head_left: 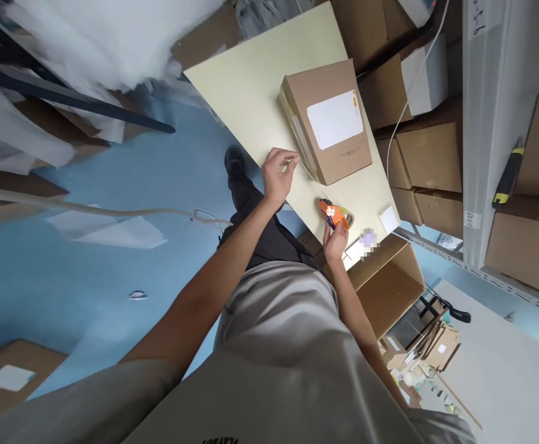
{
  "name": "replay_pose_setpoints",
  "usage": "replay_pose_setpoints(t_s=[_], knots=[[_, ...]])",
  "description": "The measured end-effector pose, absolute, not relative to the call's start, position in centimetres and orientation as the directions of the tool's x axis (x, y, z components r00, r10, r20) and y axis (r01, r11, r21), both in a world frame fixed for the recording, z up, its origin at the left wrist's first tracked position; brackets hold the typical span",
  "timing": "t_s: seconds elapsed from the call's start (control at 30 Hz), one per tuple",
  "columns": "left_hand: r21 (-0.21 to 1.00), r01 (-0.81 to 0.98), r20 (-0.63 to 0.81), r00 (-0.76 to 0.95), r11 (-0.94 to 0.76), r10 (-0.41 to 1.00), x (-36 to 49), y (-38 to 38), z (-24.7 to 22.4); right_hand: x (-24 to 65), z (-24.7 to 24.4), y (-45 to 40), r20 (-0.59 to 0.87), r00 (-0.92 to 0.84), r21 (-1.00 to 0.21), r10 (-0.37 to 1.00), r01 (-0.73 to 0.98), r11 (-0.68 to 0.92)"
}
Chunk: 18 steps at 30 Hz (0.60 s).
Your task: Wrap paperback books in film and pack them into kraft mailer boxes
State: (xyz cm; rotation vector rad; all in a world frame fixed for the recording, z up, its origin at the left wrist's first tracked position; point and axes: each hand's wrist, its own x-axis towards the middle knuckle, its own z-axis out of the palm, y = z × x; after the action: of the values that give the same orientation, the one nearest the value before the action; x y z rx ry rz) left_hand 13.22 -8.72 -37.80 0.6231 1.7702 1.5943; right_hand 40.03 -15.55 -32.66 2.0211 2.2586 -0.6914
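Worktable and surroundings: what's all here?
Worktable: one, cream, upper centre
Closed carton: one, brown, white label, on worktable
Tape dispenser: one, orange, in right hand
Open carton: one, brown, below worktable
Shelf cartons: several, brown, right
Utility knife: one, black-yellow, shelf at right
Plastic wrap: heap, white, upper left
Floor: one, blue, left
Shirt: one, grey, bottom
Shoe: one, dark, left of worktable
Left hand: one, bare, beside closed carton
Right hand: one, bare, on dispenser
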Motion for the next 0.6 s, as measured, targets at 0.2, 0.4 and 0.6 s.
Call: replay_pose_setpoints(t_s=[0.2,0.4,0.6], knots=[[0.983,-0.134,-0.184,-0.677,0.126,0.713,14.3,-7.4,-38.1,39.3,-33.2,-15.8,-0.256,-0.040,-0.229,0.966,0.973,-0.020],[0.974,-0.170,-0.228,-0.740,0.152,0.633,16.5,-5.9,-37.9,38.8,-33.2,-16.5,-0.266,-0.060,-0.215,0.962,0.977,0.002],[0.965,-0.189,-0.257,-0.809,0.180,0.530,20.4,-5.5,-36.4,38.9,-33.6,-16.9,-0.270,-0.026,-0.228,0.963,0.973,-0.038]])
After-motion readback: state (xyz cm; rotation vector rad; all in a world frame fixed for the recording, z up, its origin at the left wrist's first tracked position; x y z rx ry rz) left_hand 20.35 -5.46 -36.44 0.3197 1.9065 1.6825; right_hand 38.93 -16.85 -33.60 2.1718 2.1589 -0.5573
